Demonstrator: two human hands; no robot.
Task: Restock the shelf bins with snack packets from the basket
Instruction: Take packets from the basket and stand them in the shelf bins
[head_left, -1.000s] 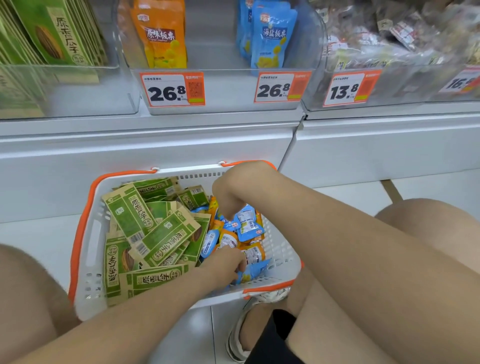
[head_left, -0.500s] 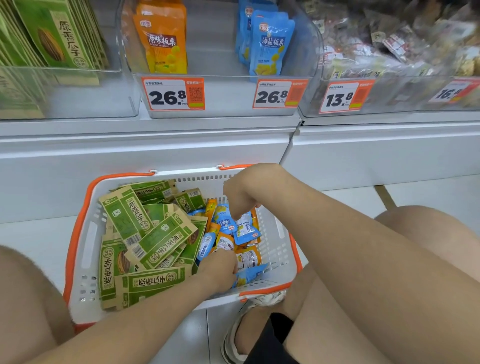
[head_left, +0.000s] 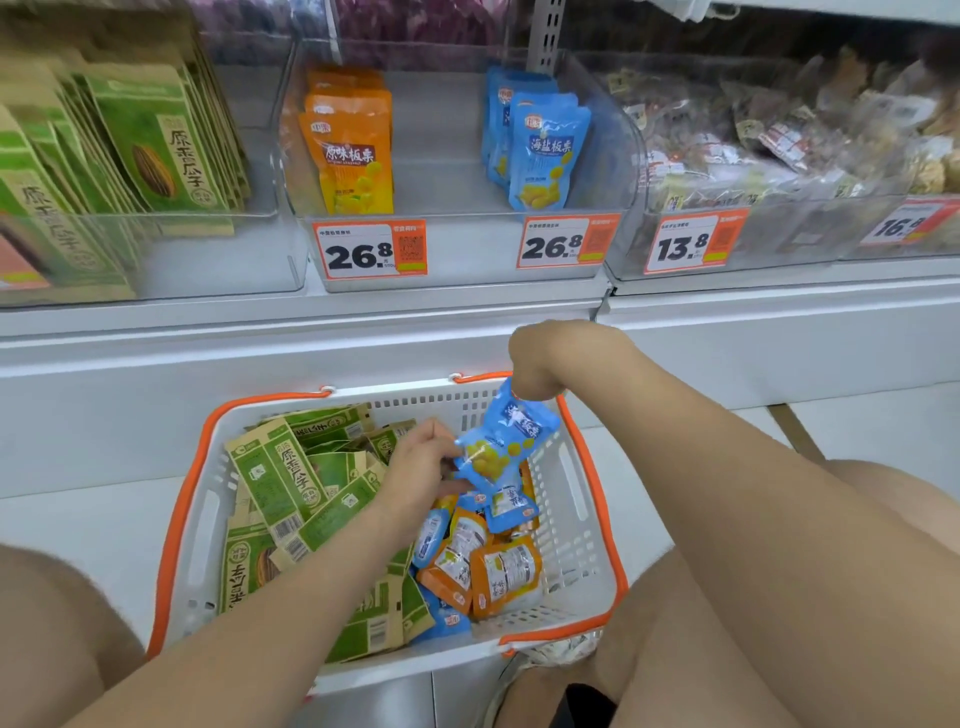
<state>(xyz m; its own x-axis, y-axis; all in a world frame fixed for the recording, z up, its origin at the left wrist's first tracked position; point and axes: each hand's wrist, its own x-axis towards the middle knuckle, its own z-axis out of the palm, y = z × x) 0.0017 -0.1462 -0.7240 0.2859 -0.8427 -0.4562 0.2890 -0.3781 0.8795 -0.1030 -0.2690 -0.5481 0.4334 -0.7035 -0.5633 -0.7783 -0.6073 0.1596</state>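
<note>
The right hand (head_left: 540, 364) is pinching the top of a blue packet (head_left: 506, 441), dangling it over the far right of the basket (head_left: 576, 519). The left hand (head_left: 421, 467) is curling against its lower edge; I cannot tell if it is gripping.

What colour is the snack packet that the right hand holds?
The snack packet in the right hand is blue with a yellow picture; see head view.

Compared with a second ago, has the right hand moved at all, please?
Yes. The right hand has risen from among the packets up to the basket far rim, lifting a blue packet with it.
</note>
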